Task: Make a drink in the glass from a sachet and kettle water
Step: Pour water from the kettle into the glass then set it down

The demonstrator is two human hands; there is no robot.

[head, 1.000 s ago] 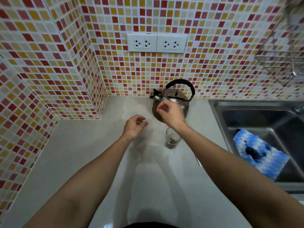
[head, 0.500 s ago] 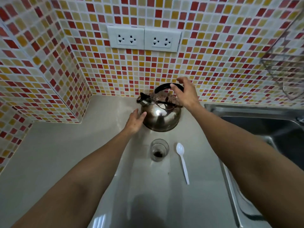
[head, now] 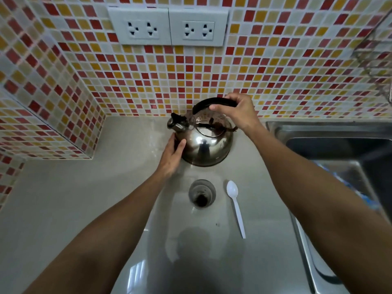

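A shiny steel kettle (head: 206, 146) with a black arched handle stands on the grey counter against the tiled wall, spout to the left. My right hand (head: 236, 111) is closed around the handle's top. My left hand (head: 172, 154) rests flat against the kettle's left side under the spout, fingers apart. In front of the kettle stands a small clear glass (head: 202, 193) with dark powder at its bottom. A white plastic spoon (head: 235, 205) lies just right of the glass, bowl pointing away from me. No sachet is in view.
A steel sink (head: 331, 143) sits to the right, with a blue-white cloth barely showing behind my right arm. Two white double sockets (head: 168, 26) are on the mosaic wall above the kettle. A tiled corner juts out at the left. A wire rack shows at the top right.
My right hand has closed on the kettle's handle, which it was only reaching half a second ago. My left hand moved onto the kettle's side. The view has come closer.
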